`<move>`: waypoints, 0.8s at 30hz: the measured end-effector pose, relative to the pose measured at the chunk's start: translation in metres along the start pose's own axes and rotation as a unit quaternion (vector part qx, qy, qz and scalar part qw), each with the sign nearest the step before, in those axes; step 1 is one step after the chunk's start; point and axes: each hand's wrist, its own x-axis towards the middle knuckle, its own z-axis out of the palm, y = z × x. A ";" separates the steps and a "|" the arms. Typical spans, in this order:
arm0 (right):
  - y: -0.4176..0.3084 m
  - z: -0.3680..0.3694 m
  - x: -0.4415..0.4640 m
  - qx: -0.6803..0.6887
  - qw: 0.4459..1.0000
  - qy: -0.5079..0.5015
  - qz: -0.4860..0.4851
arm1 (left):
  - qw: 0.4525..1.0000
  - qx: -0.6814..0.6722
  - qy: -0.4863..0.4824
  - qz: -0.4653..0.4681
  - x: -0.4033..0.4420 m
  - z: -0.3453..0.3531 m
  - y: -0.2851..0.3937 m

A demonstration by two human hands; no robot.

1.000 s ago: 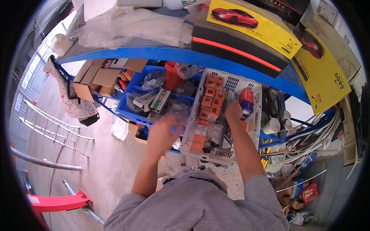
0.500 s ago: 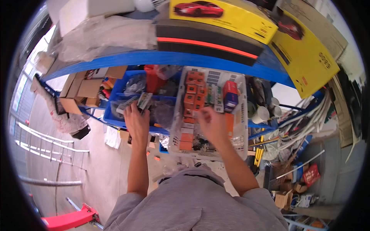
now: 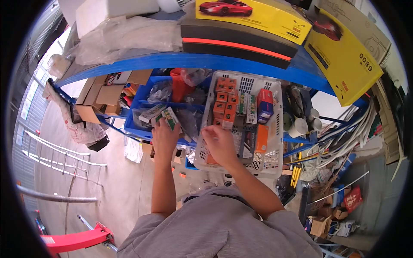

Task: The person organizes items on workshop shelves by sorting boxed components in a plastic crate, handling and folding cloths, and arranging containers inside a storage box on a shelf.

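Observation:
My left hand [image 3: 165, 138] is closed on a small green-and-white box [image 3: 171, 119] above the blue divided bin [image 3: 137, 132]. Another small white box [image 3: 151, 113] lies just left of it, among clear plastic bags. Over the left side of the white plastic basket [image 3: 277, 148] is my right hand [image 3: 220, 142], its fingers curled together; whether they hold something is hidden. Several small orange boxes [image 3: 224, 101] fill the basket's left half. Beside them stand green-and-white boxes [image 3: 247, 107], a red-and-blue box [image 3: 265, 105], an orange box [image 3: 261, 138] and a dark grey box [image 3: 248, 144].
A blue shelf beam [image 3: 206, 61] runs above the bins, carrying yellow car-picture boxes [image 3: 254, 17] and plastic wrap [image 3: 129, 36]. An open cardboard box [image 3: 101, 96] sits at left. White cups [image 3: 297, 127] and bundled pipes [image 3: 344, 137] are at right. A ladder [image 3: 64, 161] stands lower left.
My right hand has drawn left and back over the basket, uncovering the dark grey box. The green-and-white box in my left hand has tilted the other way. The view has shifted slightly.

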 end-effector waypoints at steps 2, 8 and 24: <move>-0.002 0.000 -0.002 -0.008 0.999 0.003 -0.033 | 0.997 0.030 -0.052 -0.049 -0.007 -0.001 0.006; 0.004 0.006 -0.008 0.052 0.999 0.008 -0.002 | 0.979 -0.195 -0.031 -0.054 0.001 0.043 -0.008; -0.022 -0.036 -0.014 0.186 0.978 0.076 0.055 | 0.928 -0.268 0.098 0.241 -0.072 -0.003 0.133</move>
